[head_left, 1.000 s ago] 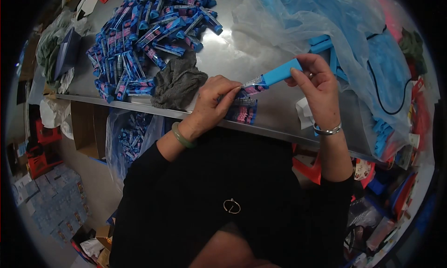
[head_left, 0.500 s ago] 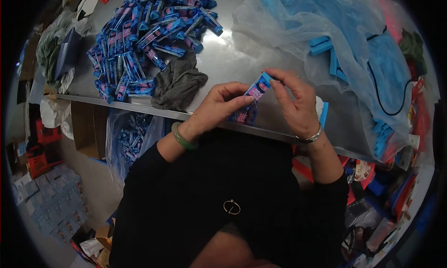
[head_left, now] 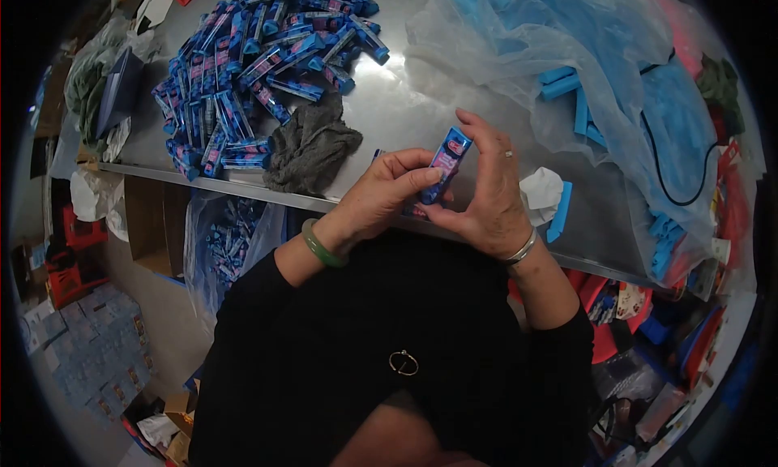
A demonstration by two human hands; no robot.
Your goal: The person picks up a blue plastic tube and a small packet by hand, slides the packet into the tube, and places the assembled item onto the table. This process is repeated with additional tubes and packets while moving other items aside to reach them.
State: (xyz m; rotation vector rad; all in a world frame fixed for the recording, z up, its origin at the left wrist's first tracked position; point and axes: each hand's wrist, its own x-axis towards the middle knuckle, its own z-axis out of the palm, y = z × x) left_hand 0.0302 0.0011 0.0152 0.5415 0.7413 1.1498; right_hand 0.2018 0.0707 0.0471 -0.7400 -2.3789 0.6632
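My left hand (head_left: 379, 193) pinches a small, long blue-and-pink printed packet (head_left: 446, 160) between thumb and fingers, tilted up to the right over the metal table's near edge. Around its right side curves my right hand (head_left: 493, 199), open, with the index finger raised near the top end and the thumb near the bottom end. Whether the right fingers touch the packet is hard to tell. Partly hidden below the hands lie more blue-and-pink pieces (head_left: 415, 212). Right of my right hand are a crumpled white tissue (head_left: 543, 193) and a light-blue strip (head_left: 560, 212).
A heap of similar packets (head_left: 243, 70) covers the table's left side, with a dark grey cloth (head_left: 314, 147) beside it. Light-blue pieces (head_left: 559, 82) lie by a large clear plastic bag (head_left: 616, 118). Below the edge hangs a bag of small packets (head_left: 231, 240).
My right hand has left the packet's top end and turned, its thumb dropping to the lower end and fingers spreading. The packet is more upright; the tissue and light-blue strip show more.
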